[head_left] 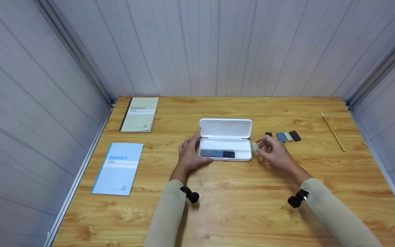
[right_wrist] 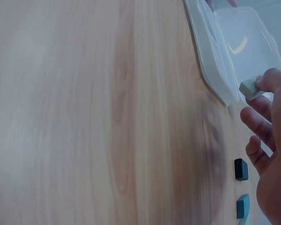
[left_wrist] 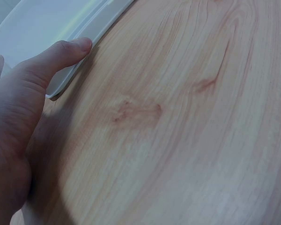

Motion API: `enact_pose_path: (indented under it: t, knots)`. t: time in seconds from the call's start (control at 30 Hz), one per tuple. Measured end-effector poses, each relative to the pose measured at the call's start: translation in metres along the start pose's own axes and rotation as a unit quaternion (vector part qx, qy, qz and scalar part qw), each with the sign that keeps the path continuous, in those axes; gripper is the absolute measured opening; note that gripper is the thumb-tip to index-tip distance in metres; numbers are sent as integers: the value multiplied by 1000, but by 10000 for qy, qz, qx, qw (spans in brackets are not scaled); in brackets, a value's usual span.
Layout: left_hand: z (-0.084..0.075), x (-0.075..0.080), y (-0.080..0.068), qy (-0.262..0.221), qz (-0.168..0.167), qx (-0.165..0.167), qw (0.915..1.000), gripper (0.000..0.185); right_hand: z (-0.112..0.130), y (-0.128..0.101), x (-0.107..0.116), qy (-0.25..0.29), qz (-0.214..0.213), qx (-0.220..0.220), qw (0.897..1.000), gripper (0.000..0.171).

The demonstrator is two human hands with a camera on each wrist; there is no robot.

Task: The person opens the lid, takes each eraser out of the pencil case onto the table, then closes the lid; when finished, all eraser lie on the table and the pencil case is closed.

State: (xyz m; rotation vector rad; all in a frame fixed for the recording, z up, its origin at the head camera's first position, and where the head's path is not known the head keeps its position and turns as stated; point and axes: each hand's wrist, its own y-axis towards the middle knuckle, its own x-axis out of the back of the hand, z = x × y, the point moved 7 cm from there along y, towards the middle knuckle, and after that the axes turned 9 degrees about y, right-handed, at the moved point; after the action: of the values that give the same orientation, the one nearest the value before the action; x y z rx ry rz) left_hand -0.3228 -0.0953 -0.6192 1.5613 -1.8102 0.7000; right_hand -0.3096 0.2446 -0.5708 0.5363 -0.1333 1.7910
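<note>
An open white case (head_left: 225,143) lies mid-table, its lid raised at the back; dark and blue-grey blocks (head_left: 218,154) sit in its tray. My left hand (head_left: 189,153) rests against the case's left end (left_wrist: 70,77), fingers fairly straight, thumb along its rim. My right hand (head_left: 273,152) is at the case's right end and pinches a small pale grey-green block (head_left: 255,148), (right_wrist: 251,87) between thumb and fingertips, just beside the case (right_wrist: 215,61). A row of small blocks (head_left: 284,136), black, blue, pale and black, lies on the table behind the right hand; two of the blocks (right_wrist: 241,187) show in the right wrist view.
Two notebooks lie at the left: a cream one (head_left: 139,114) at the back, a light blue one (head_left: 118,168) nearer. A yellow pencil (head_left: 333,132) lies at the far right. The wooden table (head_left: 238,206) is boxed in by pale panelled walls on three sides.
</note>
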Motion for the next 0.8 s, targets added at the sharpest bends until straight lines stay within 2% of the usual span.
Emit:
enact_pose_path:
  t: [0.17,0.4,0.6,0.8]
  knots:
    - [2,-1,1,10,-3,-55,10000,139,-6,-3,13,6,-113,50,9999,24]
    - [3,-1,1,-21,-2,-84,10000,139,-17,-9,33,-116,-274,-142,9995,25]
    - [3,-1,1,-44,-22,-140,9999,140,-28,-16,52,49,-481,-243,9985,27]
    - [3,-1,1,8,-41,-131,9999,140,-38,-23,72,-131,-686,-408,9967,27]
